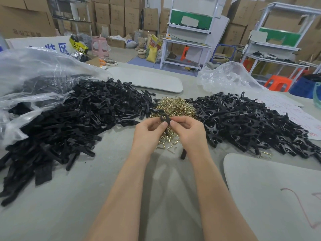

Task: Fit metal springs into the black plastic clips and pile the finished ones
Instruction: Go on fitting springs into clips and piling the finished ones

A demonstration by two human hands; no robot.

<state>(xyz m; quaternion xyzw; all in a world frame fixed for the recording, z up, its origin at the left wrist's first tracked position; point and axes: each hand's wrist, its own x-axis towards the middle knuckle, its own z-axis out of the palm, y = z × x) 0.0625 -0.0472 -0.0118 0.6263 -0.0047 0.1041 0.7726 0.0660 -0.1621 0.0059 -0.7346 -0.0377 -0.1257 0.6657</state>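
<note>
Both hands meet over the near edge of a heap of brass-coloured metal springs (173, 106) in the middle of the table. My left hand (149, 133) and my right hand (189, 131) together pinch one black plastic clip (164, 117) between fingertips and thumbs. Whether a spring sits in that clip I cannot tell. A big pile of black clips without springs (69, 122) spreads to the left. A pile of clips with springs fitted (246, 122) lies to the right. One loose black clip (183, 153) lies under my right wrist.
A clear plastic bag (34, 72) lies behind the left pile, another clear bag (225, 77) behind the right pile. Grey boards lie at the far middle (147, 80) and near right (269, 197). Paper sheets (295, 115) are at the right. White workbenches and cartons stand beyond.
</note>
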